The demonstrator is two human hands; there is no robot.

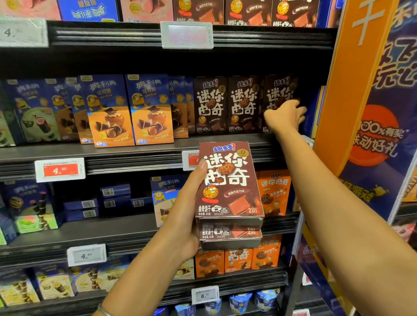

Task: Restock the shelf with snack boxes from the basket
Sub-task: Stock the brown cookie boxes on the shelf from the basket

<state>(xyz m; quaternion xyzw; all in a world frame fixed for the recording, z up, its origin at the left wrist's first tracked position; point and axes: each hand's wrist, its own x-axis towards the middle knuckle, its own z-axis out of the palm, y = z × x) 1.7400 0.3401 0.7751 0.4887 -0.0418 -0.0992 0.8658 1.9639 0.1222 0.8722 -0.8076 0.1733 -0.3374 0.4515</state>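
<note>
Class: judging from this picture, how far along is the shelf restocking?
Done: two brown boxes stand on the shelf. In hand: the right hand grips a third box beside them. Left: the left hand holds a stack of boxes still to shelve.

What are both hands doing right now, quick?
Left hand: holding a stack of brown cardboard cookie boxes.
Right hand: on the rightmost dark brown cardboard box on the shelf; grip cannot be told.

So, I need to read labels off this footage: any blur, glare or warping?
Head view: the held boxes are sharp and readable; glare washes out the upper price tag; shelf edges bow from the wide lens; the shelved box at the right hand sits in shadow, slightly soft.
</note>
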